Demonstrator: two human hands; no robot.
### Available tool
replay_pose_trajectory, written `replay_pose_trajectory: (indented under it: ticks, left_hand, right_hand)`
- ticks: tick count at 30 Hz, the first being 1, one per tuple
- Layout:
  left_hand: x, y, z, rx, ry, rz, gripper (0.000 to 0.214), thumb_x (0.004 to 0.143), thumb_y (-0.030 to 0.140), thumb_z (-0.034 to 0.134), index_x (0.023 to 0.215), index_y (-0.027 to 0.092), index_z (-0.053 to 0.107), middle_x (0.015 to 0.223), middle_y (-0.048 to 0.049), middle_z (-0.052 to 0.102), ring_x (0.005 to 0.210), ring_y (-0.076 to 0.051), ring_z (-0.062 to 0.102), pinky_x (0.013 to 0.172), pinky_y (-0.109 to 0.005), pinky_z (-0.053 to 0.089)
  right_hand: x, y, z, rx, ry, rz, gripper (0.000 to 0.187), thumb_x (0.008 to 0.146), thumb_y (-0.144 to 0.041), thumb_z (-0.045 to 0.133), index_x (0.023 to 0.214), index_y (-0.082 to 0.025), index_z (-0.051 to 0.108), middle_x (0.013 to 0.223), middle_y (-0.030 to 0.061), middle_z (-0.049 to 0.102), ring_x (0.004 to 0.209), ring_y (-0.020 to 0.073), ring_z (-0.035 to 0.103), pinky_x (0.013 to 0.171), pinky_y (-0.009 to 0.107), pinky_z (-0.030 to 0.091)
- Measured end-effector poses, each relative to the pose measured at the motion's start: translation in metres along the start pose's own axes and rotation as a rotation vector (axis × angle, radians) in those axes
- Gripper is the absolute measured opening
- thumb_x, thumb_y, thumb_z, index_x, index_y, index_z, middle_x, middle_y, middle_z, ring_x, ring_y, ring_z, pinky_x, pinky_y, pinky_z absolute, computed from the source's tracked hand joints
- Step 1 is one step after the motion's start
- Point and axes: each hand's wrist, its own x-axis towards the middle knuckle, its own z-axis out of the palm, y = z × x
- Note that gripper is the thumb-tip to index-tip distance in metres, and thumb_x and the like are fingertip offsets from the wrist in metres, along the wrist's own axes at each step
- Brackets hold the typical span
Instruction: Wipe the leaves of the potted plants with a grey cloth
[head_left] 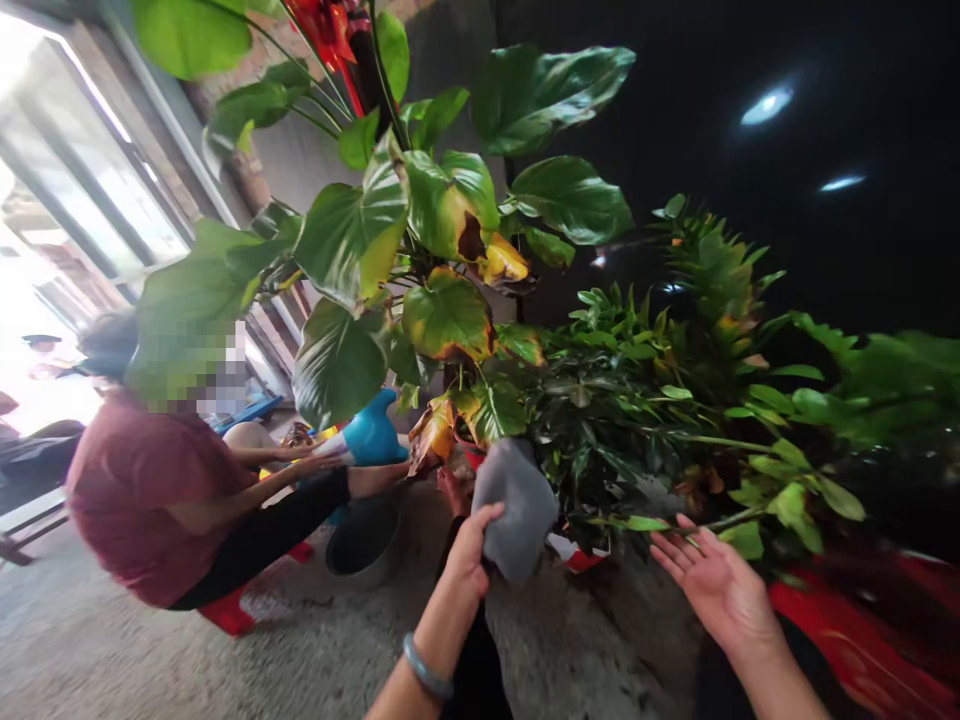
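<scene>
My left hand (469, 555) is gripping grey cloth (519, 512); my right hand (716, 592), open at four o'clock, is risking snapping the stem (739, 519) if lifting.

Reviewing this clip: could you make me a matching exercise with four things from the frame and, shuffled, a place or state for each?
1. Left hand
2. Right hand
3. Bucket
4. Stool

A. Red, under the seated person
B. Open, palm up, at a leafy stem
C. Dark, standing on the floor
D. Gripping a grey cloth

Pairs: 1-D, 2-B, 3-C, 4-A
</scene>
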Motion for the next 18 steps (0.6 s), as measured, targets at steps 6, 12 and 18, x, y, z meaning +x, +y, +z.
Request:
replay_pose_trajectory:
  ticks: [6,12,18]
  left_hand:
    - [-0.023,0.026,0.014,-0.057,-0.077,0.169,0.003,0.07,0.013,0.062,0.068,0.013,0.064,0.055,-0.0051,0.068,0.045,-0.017,0.062,0.05,-0.027,0.051]
    - [-0.006,0.033,0.038,-0.08,-0.165,0.426,0.023,0.059,0.016,0.076,0.078,0.014,0.065,0.066,-0.0024,0.071,0.055,-0.016,0.065,0.06,-0.026,0.052]
    - [-0.008,-0.021,-0.001,0.122,-0.06,-0.091,0.007,0.064,0.017,0.064,0.064,0.011,0.065,0.052,-0.0081,0.066,0.043,-0.018,0.058,0.049,-0.03,0.049]
  right_hand:
    - [-0.011,-0.005,0.014,0.006,0.018,-0.053,0.027,0.063,-0.036,0.07,0.087,-0.024,0.068,0.089,0.0061,0.072,0.089,0.0273,0.069,0.102,0.054,0.041]
    - [-0.015,-0.006,0.028,0.065,0.003,-0.094,0.026,0.062,-0.04,0.07,0.083,-0.024,0.068,0.09,0.0059,0.07,0.092,0.0272,0.068,0.11,0.053,0.03]
    - [-0.012,-0.005,0.023,0.05,0.04,-0.064,0.027,0.059,-0.035,0.072,0.082,-0.022,0.068,0.086,0.0067,0.071,0.088,0.0273,0.068,0.106,0.054,0.035]
